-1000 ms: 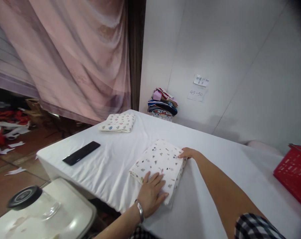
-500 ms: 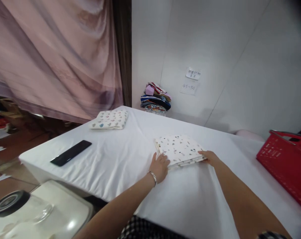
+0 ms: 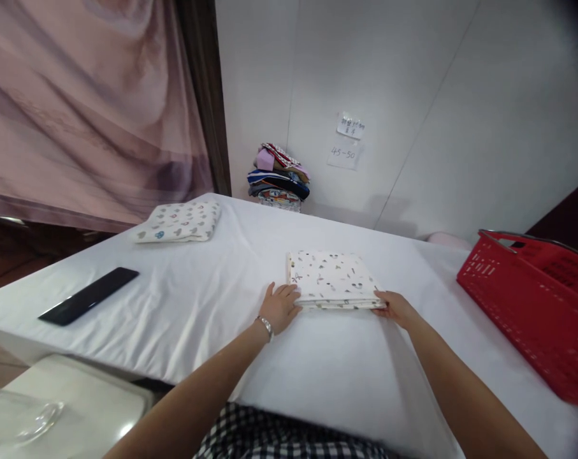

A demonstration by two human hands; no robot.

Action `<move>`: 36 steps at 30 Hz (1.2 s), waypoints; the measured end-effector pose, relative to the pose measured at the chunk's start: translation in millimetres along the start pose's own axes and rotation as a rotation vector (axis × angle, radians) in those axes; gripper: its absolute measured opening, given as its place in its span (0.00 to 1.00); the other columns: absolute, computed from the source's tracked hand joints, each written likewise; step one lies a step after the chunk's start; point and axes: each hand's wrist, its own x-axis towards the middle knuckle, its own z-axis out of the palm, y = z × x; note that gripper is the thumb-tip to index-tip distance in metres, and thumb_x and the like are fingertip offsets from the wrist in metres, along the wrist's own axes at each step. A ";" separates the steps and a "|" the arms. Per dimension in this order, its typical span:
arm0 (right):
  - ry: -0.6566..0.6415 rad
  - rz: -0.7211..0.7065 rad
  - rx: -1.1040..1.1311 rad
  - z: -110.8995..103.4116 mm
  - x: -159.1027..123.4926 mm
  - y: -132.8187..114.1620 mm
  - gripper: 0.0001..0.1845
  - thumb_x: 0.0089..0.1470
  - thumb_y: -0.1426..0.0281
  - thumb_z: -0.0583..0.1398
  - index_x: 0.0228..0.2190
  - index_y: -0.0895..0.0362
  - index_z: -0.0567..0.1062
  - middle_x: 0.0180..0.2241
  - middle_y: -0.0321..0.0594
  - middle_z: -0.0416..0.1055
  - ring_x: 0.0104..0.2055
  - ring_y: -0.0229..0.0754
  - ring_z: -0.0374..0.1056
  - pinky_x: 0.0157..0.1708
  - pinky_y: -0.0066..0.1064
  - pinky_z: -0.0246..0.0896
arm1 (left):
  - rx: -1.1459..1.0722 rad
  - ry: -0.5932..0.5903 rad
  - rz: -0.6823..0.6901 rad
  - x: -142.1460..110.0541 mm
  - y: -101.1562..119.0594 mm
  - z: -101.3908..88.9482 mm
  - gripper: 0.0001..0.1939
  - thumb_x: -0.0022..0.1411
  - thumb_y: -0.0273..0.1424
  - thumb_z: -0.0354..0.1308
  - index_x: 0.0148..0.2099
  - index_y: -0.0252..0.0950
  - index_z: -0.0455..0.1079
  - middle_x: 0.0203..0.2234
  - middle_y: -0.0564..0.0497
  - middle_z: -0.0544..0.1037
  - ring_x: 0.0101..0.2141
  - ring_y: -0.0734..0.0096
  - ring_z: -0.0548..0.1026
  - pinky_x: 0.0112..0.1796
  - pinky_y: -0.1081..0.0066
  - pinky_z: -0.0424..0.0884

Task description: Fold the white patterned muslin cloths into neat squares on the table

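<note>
A folded white cloth [image 3: 334, 275] with a small dark print lies on the white-covered table [image 3: 317, 357], its layered edge facing me. My left hand [image 3: 278, 310], with a bracelet at the wrist, holds the near left corner between fingers and thumb. At the near right corner, my right hand [image 3: 394, 308] pinches the layers, with part of the fingers hidden beneath. Farther off to the left rests a second folded cloth [image 3: 178, 222] with a grey, blue and red print.
A dark phone-like slab [image 3: 88, 296] lies on the table's left side. The red plastic basket [image 3: 522, 312] stands at the right. Behind the table rises a stack of folded fabrics [image 3: 279, 175] against the wall. A cream-coloured machine [image 3: 78, 398] is at lower left.
The view has swung to the right, bringing in more of the basket. The cloth between my hands now lies squarer to me, its near edge straighter. Both hands stay at its corners.
</note>
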 end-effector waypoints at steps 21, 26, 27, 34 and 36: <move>0.060 -1.145 -1.118 43.1 -45.8 5.7 0.14 0.53 0.65 0.53 0.41 0.53 0.70 0.43 0.43 0.67 0.45 0.45 0.61 0.44 0.39 0.55 | 0.029 0.078 0.146 24.1 26.9 11.2 0.12 0.56 0.37 0.52 0.42 0.39 0.68 0.36 0.49 0.71 0.37 0.65 0.65 0.39 0.64 0.59; 0.061 -1.140 -1.115 38.6 -40.6 6.9 0.14 0.55 0.69 0.49 0.40 0.52 0.71 0.42 0.41 0.68 0.44 0.44 0.61 0.42 0.38 0.57 | 0.000 0.090 0.151 23.5 22.4 14.4 0.12 0.58 0.37 0.49 0.41 0.40 0.69 0.34 0.49 0.70 0.36 0.67 0.65 0.37 0.65 0.60; 0.062 -1.138 -1.103 38.2 -39.9 7.1 0.14 0.55 0.69 0.49 0.40 0.52 0.71 0.41 0.41 0.68 0.44 0.44 0.62 0.42 0.37 0.57 | -0.006 0.092 0.153 23.5 22.2 14.3 0.12 0.59 0.37 0.49 0.40 0.40 0.69 0.34 0.49 0.70 0.36 0.67 0.65 0.37 0.66 0.60; 0.120 -1.099 -0.974 39.8 -33.0 14.5 0.13 0.54 0.68 0.50 0.36 0.52 0.73 0.40 0.40 0.70 0.42 0.43 0.64 0.42 0.37 0.59 | -0.025 0.109 0.156 23.4 22.1 14.7 0.12 0.59 0.36 0.48 0.40 0.40 0.70 0.34 0.49 0.71 0.36 0.68 0.66 0.37 0.66 0.59; 0.121 -1.098 -0.979 39.7 -31.5 15.5 0.13 0.54 0.68 0.50 0.36 0.52 0.73 0.40 0.40 0.70 0.43 0.43 0.63 0.43 0.37 0.59 | -0.026 0.119 0.154 23.7 21.8 15.5 0.12 0.60 0.35 0.47 0.40 0.40 0.70 0.34 0.49 0.71 0.35 0.68 0.66 0.37 0.66 0.59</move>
